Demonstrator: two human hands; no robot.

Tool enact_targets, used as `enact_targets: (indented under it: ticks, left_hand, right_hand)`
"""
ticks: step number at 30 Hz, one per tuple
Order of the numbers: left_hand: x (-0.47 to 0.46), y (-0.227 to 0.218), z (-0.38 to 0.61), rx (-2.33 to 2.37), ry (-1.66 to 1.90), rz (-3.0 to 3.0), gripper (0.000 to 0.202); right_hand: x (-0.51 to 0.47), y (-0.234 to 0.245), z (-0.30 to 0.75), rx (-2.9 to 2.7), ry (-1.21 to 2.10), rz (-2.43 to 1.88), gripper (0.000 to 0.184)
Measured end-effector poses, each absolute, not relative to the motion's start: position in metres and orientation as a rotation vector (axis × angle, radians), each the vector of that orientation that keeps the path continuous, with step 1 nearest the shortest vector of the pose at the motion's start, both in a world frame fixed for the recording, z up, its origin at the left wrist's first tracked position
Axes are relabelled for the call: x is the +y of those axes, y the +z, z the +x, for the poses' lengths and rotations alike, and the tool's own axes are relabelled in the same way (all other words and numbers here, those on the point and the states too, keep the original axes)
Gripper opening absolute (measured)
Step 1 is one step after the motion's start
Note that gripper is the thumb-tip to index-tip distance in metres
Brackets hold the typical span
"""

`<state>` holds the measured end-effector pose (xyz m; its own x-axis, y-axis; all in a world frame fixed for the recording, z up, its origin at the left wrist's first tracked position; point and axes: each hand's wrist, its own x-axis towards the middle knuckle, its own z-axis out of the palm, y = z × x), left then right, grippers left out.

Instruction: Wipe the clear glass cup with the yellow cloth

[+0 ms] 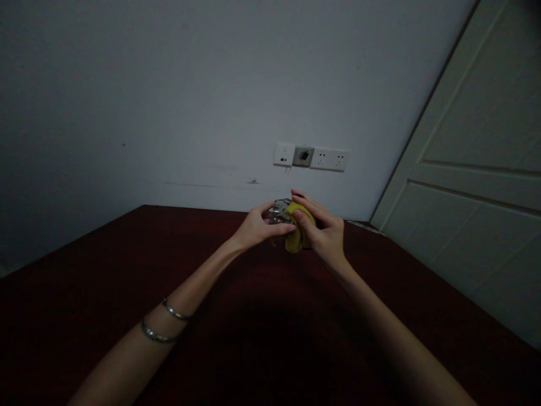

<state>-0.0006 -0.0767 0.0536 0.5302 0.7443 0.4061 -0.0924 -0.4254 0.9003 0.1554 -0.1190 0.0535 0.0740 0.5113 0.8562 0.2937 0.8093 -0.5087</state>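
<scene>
My left hand [260, 225] is closed around a clear glass [279, 211], which looks faceted and lies tilted toward the right. My right hand [319, 225] pinches a folded yellow cloth [302, 213] and presses it against the glass's right end. A flap of the cloth hangs down below the fingers. Both hands meet above the far part of the dark red table. Part of the glass is hidden behind my left fingers and the cloth. Two silver bangles [158, 334] circle my left forearm.
Beyond the table [190, 242] stands a pale wall with a row of sockets [329, 159] and a grey outlet plate [303, 156]. A white panelled door [473, 186] slants along the right side. A thin flat item [364, 226] lies at the table's far right corner.
</scene>
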Motion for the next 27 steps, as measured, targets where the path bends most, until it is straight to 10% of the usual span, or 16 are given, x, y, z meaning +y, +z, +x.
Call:
enact_targets:
  ticks: [27]
  left_hand:
    - [-0.079, 0.061, -0.009, 0.994, 1.267, 2.514, 0.066]
  right_hand:
    - [-0.123, 0.047, 0.147, -1.797, -0.057, -0.603, 0.028]
